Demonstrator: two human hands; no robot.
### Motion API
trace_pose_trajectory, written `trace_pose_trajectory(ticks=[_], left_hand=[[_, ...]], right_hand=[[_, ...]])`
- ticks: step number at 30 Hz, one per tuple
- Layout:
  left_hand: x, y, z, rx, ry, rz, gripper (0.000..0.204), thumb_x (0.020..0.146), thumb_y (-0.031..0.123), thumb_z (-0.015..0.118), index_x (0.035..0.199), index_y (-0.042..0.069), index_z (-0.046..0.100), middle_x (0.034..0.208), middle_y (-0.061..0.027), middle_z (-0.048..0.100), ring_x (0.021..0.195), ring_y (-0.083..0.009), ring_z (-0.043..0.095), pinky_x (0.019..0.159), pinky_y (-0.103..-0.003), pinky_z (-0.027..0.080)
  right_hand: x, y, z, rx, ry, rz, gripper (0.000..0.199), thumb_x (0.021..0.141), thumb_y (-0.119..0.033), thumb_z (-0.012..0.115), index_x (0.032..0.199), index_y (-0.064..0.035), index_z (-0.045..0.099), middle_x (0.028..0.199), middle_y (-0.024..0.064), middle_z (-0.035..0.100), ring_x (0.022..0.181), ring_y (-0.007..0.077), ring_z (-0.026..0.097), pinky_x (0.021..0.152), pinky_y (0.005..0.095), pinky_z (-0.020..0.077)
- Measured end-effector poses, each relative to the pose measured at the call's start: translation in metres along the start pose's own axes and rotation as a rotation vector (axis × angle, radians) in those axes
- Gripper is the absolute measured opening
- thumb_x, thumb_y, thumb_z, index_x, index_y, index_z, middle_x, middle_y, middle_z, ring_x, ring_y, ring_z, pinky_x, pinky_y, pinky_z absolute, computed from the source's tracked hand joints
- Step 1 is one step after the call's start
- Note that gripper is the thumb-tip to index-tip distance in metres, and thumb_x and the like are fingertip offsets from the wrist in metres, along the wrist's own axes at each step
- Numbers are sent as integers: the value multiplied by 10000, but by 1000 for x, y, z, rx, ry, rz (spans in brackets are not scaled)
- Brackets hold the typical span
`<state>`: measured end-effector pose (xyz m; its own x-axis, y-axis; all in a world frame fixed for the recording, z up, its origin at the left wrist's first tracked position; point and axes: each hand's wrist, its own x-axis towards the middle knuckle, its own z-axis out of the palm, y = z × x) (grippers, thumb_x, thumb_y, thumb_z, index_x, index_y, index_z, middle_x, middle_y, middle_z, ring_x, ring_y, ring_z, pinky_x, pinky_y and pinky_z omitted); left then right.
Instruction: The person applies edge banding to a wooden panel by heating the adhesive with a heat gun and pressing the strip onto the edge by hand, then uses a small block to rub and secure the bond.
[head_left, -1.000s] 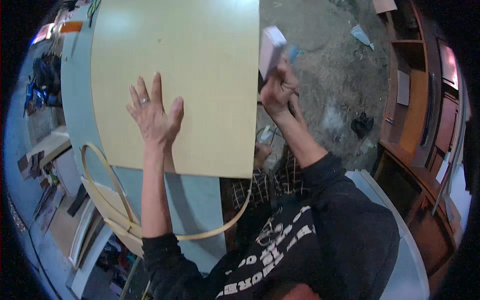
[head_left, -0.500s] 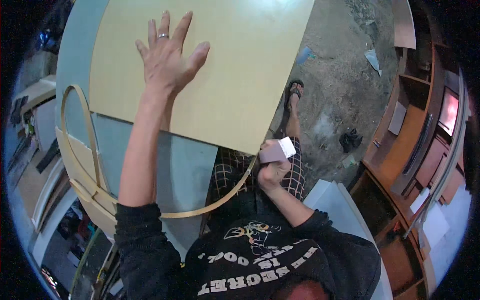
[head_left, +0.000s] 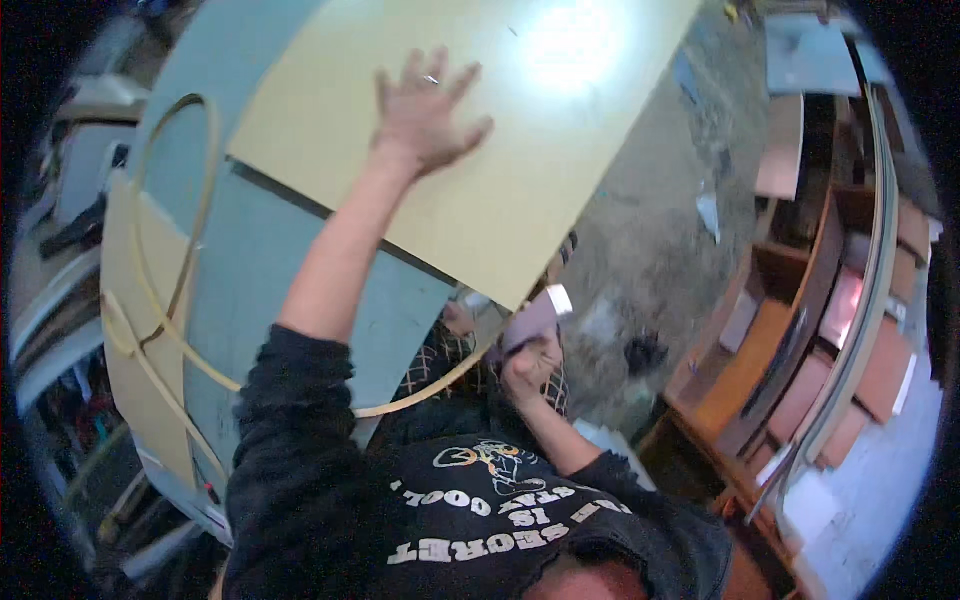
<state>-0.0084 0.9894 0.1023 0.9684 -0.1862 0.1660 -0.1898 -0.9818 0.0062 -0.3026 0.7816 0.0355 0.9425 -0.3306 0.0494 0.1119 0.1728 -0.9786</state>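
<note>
My left hand (head_left: 425,120) lies on a cream-yellow board (head_left: 480,200), fingers spread, a ring on one of them. It looks slightly blurred. At the board's near corner, my right hand (head_left: 535,370) is closed round a grey-purple block (head_left: 530,322) with a white end; its exact kind is unclear. A long cream edge-banding strip (head_left: 450,385) curves from the left, under my left arm, to the corner beside the block. Where the strip meets the board edge is partly hidden by my right hand and the block.
The board rests on a light blue table surface (head_left: 300,260). At the left a pale panel (head_left: 150,330) stands by the strip's loop. Brown wooden shelving (head_left: 740,350) is on the right, beyond a dirty floor (head_left: 640,250) with scraps and a black bag (head_left: 645,355).
The view has turned, so board and shelving appear rotated. My left hand has shifted nearer the board's near corner. My right hand, still gripping the block, stays by that corner, with the block tilted differently.
</note>
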Motion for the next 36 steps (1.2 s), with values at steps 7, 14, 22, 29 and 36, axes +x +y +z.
trace_pose_trajectory(ticks=[7,14,22,29,36], left_hand=[[-21,-5,-30,-187,37,-120,650,894,511,488,1437,161,422,1525,-127,333,1438,-315,248,1167,-536,177],[-115,53,-40,-561,215,-488,269,891,238,568,1110,145,694,1179,-109,662,1187,-232,570,1046,-407,388],[-199,149,-80,-974,626,-986,338,988,301,544,860,-7,598,708,-65,631,632,-155,612,589,-307,492],[-163,236,-91,-1316,772,-963,278,961,288,607,995,14,572,836,-60,627,699,-155,628,623,-311,513],[-151,178,-86,-1413,722,-1150,286,875,87,676,1103,-1,528,839,-53,597,640,-114,593,562,-268,502]], right_hand=[[117,-73,-43,-571,-120,-71,370,998,-290,444,1227,-11,521,1051,63,580,937,177,567,843,309,472],[242,-121,-75,-168,-103,339,520,1037,-457,332,1221,-34,573,893,22,573,771,133,523,681,276,428],[326,-103,-46,-315,-650,402,492,1030,-448,367,1066,-46,648,792,27,593,724,127,538,639,281,440],[272,-125,69,-14,-1002,808,413,1022,-404,434,1110,-37,600,913,51,614,793,140,561,688,320,482],[228,-131,151,-65,-1397,163,385,993,-229,540,1338,-57,528,1193,115,631,1001,148,618,830,288,504]])
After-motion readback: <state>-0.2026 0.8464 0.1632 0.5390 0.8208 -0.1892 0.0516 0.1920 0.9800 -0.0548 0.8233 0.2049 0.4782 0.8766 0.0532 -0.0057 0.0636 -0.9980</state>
